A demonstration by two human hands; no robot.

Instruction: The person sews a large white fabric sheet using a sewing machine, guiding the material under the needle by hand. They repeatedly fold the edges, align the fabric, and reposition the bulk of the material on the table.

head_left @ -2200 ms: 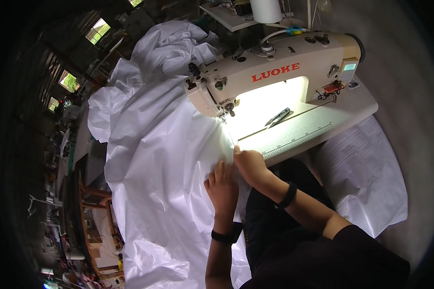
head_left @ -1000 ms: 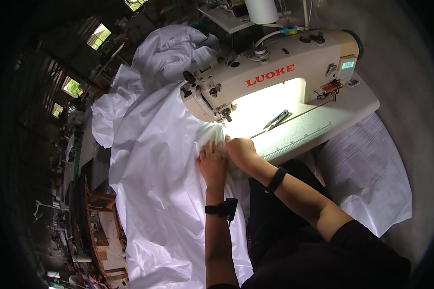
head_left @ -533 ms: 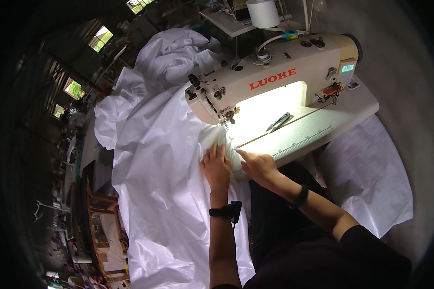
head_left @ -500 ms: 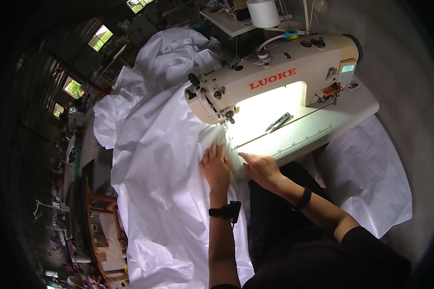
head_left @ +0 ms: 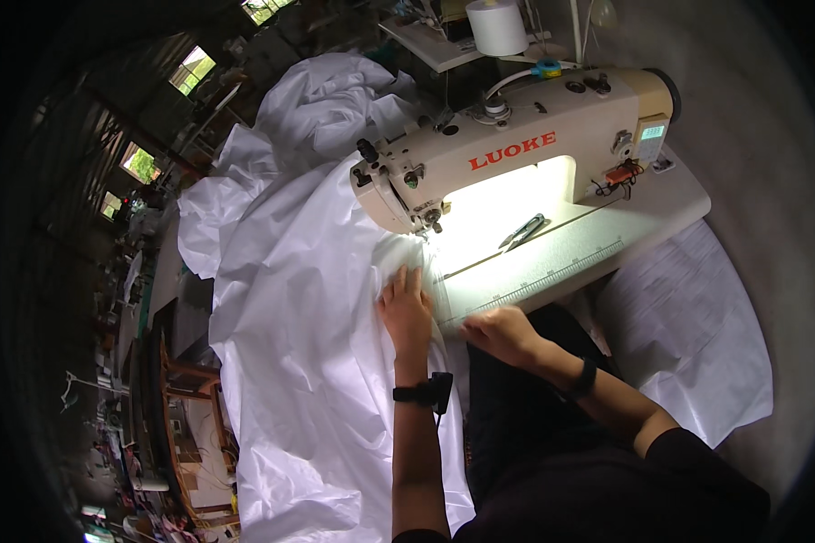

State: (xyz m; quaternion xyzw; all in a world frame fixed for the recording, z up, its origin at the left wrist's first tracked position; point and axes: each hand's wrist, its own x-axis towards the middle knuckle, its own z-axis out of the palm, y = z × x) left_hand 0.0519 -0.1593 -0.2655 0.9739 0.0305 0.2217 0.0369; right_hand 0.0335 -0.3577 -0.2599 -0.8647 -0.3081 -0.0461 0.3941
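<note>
A wide sheet of white fabric (head_left: 290, 299) runs under the needle end of a sewing machine (head_left: 516, 127). Flat on that sheet, just in front of the needle area, lies my left hand (head_left: 406, 317) with fingers stretched out. My right hand (head_left: 503, 335) is at the near edge of the lit machine bed (head_left: 552, 271), close to the fabric's right edge. Its fingers are curled in and slightly blurred, and whatever they may pinch is hidden. Small thread snips (head_left: 523, 231) lie on the bed under the machine's arm.
More white fabric is bunched up beyond the machine head. Another white piece (head_left: 697, 335) hangs at the right below the bed. A white thread cone (head_left: 496, 27) stands behind the machine. Wooden frames (head_left: 186, 398) and clutter are off to the left.
My right hand has drawn back toward me and a little right, its fingers now more curled. My left hand stays on the fabric in nearly the same place.
</note>
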